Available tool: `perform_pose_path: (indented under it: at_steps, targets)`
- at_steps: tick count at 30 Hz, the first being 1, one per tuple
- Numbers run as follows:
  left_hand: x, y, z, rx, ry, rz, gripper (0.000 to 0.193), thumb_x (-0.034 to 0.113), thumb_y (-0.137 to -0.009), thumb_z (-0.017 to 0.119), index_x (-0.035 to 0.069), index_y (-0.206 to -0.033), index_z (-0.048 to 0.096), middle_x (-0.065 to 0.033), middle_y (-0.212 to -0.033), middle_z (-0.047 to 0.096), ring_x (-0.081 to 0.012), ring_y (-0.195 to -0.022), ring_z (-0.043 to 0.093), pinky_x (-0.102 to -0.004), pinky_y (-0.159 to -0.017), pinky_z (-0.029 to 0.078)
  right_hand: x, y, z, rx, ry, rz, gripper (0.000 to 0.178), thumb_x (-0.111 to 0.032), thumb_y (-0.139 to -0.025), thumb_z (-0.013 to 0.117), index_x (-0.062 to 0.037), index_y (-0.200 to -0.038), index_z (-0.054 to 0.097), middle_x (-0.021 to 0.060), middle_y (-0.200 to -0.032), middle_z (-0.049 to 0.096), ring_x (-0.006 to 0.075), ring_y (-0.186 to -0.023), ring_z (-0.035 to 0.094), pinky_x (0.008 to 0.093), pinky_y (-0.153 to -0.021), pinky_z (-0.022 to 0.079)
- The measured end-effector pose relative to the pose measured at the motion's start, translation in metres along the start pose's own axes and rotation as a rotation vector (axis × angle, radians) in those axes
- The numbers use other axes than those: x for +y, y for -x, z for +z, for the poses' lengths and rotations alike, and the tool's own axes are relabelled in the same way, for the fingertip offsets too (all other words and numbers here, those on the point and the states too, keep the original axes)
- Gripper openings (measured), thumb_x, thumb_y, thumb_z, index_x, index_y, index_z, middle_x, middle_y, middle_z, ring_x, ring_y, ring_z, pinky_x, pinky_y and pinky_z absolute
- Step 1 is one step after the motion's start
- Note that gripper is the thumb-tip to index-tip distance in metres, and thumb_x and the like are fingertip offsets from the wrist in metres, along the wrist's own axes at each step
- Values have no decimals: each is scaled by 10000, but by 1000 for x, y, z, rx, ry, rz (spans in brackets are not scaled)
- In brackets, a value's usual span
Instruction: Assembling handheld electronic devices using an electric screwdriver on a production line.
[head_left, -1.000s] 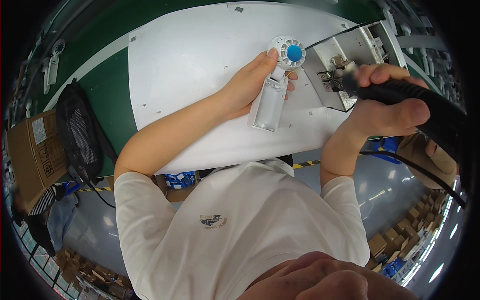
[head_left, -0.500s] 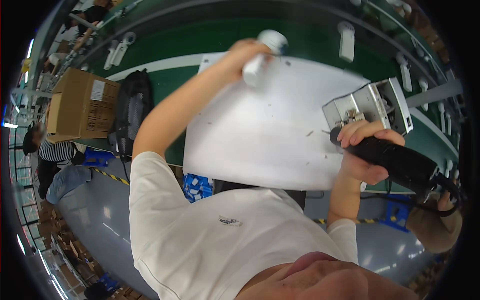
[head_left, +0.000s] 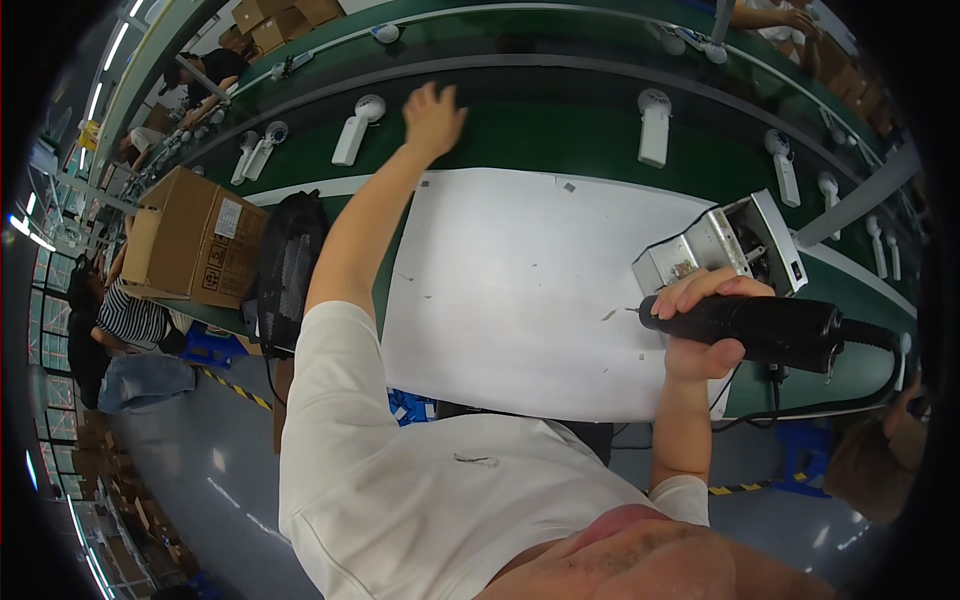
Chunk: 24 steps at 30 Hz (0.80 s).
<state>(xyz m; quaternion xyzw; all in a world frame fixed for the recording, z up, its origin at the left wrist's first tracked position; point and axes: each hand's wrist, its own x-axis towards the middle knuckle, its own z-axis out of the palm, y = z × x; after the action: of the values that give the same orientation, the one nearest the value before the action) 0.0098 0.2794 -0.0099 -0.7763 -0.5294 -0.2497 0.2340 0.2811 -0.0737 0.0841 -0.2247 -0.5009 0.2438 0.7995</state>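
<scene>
My left hand [head_left: 435, 122] reaches over the green belt at the far side, fingers spread, with nothing in it. Just left of it lies a white handheld unit [head_left: 350, 138] with a round head and a straight handle. In my right hand [head_left: 702, 318] is a black electric screwdriver [head_left: 755, 328], held level, its thin bit pointing left over the white work sheet [head_left: 510, 300]. A cable curves away from the screwdriver's back end. Just beyond the right hand stands an open metal box [head_left: 735, 240], probably a screw feeder.
More white units [head_left: 654, 128] lie along the green belt [head_left: 540, 135] to both sides. A cardboard box [head_left: 190, 235] and a black mesh bag [head_left: 290, 260] stand at the left. Small scraps dot the sheet. Other people work farther off at the left and upper right.
My left hand has let go of the white unit, which now lies on the belt, and has moved left. My right hand still holds the screwdriver, now more level. The view has shifted.
</scene>
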Motion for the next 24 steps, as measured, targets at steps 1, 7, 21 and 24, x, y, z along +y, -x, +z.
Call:
perform_pose_path:
  at_steps: [1, 7, 21, 24]
  targets:
    - [42, -7, 1, -31, 246, 53, 433, 311, -852, 606, 122, -1232, 525, -221, -1301, 412, -422, -1081, 462, -519, -923, 414, 0, 0, 1, 18, 18, -2, 617, -585, -811, 634, -73, -1051, 387, 72, -630, 509, 142, -450, 480, 243, -422, 448]
    - [257, -22, -34, -387, 804, 135, 610, 470, -869, 586, 187, -1382, 417, -195, -1455, 223, -466, -1213, 360, -498, -1006, 395, 2, 0, 1, -6, 108, -18, 559, -565, -874, 546, -68, -1079, 391, 85, -676, 470, 153, -476, 471, 269, -403, 443]
    - [200, 76, -153, -727, 2092, -647, 708, -24, -818, 587, 107, -1410, 220, -173, -1255, 477, -241, -896, 628, -379, -732, 567, -20, 1, -9, -56, -71, -45, 583, -577, -851, 579, -93, -1117, 394, 71, -674, 476, 160, -478, 480, 285, -418, 460]
    - [198, 142, -165, -1054, 2262, -885, 393, 257, -952, 561, 58, -1246, 394, -105, -1112, 558, -176, -891, 599, -336, -679, 562, -25, 3, -6, -105, -156, -13, 636, -637, -810, 592, -113, -1121, 410, 63, -685, 484, 159, -476, 473, 308, -427, 455]
